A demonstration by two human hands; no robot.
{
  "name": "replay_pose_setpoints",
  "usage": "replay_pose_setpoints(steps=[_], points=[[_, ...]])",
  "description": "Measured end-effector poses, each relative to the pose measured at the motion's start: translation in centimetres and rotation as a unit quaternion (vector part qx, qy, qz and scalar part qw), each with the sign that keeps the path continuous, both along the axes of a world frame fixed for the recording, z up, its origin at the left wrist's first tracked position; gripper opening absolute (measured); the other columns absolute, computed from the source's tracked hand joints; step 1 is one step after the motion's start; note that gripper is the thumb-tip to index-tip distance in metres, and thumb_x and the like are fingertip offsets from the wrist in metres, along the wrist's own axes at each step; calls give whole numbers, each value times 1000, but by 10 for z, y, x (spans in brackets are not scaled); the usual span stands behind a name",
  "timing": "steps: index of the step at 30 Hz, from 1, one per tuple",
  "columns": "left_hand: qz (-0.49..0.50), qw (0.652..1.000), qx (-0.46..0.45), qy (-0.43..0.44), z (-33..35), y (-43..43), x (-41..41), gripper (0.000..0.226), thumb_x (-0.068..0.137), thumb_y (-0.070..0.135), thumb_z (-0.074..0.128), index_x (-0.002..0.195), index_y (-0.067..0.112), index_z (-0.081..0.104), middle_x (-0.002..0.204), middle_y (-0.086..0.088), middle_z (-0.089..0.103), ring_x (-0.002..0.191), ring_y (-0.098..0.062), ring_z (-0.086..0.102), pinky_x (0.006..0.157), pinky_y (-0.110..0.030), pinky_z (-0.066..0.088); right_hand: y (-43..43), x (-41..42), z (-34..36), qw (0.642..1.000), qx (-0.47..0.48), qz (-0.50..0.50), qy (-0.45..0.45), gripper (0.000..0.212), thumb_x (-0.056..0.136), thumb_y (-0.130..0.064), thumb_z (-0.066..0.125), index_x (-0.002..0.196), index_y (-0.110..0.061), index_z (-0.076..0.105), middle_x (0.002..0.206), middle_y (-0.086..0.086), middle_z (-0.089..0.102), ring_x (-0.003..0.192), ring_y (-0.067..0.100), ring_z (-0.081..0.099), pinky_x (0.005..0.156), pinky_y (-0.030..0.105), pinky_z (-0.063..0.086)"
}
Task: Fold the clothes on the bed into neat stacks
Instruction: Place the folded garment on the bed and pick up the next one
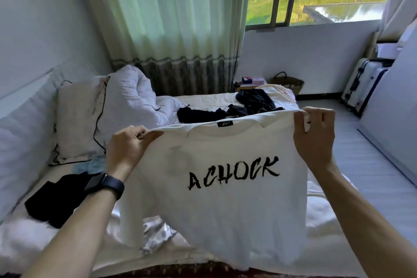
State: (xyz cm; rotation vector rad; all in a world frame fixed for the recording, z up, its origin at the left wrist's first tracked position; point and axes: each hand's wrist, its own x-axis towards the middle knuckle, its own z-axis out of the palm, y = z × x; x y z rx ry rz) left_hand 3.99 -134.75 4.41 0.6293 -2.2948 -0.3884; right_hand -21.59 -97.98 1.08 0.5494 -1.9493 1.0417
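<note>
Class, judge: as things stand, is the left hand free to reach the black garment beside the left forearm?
Probably not yet: the left hand grips the white T-shirt; the black garment itself lies uncovered nearby.

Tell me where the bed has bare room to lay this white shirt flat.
Bare sheet shows right of the white shirt, toward the bed's edge, and near-left, this side of the black garment. Crowded: dark clothes at the far end, duvet and pillow far-left. The middle is hidden.

The T-shirt [225, 198] hangs over the bed's [203, 100] near end, with a folded garment [54, 198] on the bed left of it, a clothes heap [252, 99] behind, and a suitcase [365, 83] far right.
</note>
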Motion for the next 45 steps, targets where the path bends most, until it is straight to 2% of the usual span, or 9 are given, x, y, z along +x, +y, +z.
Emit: replay_pose_setpoints(steps=[4,10,17,20,22,25,34,39,45], points=[[10,1000,-5,-26,3,-16,-29,69,76,84,48,66,17,64,61,1,59,63,-22,55,56,-37,44,-13,-22,3,993,54,1,101,24,93,-3,68,100,-18,51,102,5,49,84,33,54,61,33,49],[32,990,16,-138,-36,-49,-106,71,77,83,52,65,13,56,61,1,59,68,-28,59,61,-38,50,-48,-98,-42,996,62,10,-65,8,97,-16,66,100,-10,62,101,20,53,83,39,57,71,45,52],[56,965,-2,-257,-139,-121,-261,45,80,76,56,70,33,65,79,-1,71,79,-31,66,59,-32,44,-121,-238,-147,965,142,53,-215,11,100,-34,53,94,-26,51,98,-4,35,88,32,52,75,34,39],[97,950,-21,-298,-206,-162,-346,46,88,68,55,97,25,70,99,-8,71,96,-33,62,72,-37,50,-173,-310,-209,930,178,63,-315,11,101,-41,47,99,-31,52,102,-2,42,92,26,53,75,36,42],[124,935,3,-331,-256,-178,-396,50,91,63,54,122,23,61,123,-12,61,115,-35,50,91,-43,42,-207,-351,-259,882,250,82,-390,32,102,-36,47,133,-34,49,137,7,43,121,32,51,90,42,46],[98,914,51,-391,-345,-158,-426,60,93,59,50,144,28,42,148,-9,42,133,-32,36,106,-49,27,-232,-367,-339,794,328,138,-492,72,100,-23,53,162,-31,15,170,2,-2,150,28,26,112,43,36],[53,817,234,-525,-499,40,-242,61,98,53,44,154,38,26,166,4,3,152,-22,6,120,-49,13,-99,-153,-476,720,339,27,-605,59,86,-18,78,138,1,57,153,32,38,145,45,34,117,56,31],[217,752,388,-486,-490,85,-129,67,95,51,56,153,32,30,164,-5,13,147,-33,21,115,-51,26,-12,-48,-471,654,307,-111,-682,55,88,-22,77,136,1,59,151,31,38,140,46,36,115,50,29],[273,676,588,-350,-510,63,-48,84,89,51,69,152,15,27,142,-13,50,122,-36,54,93,-47,48,24,-19,-478,672,113,-194,-705,79,91,-35,74,151,-3,36,152,24,39,141,40,37,118,46,28]])
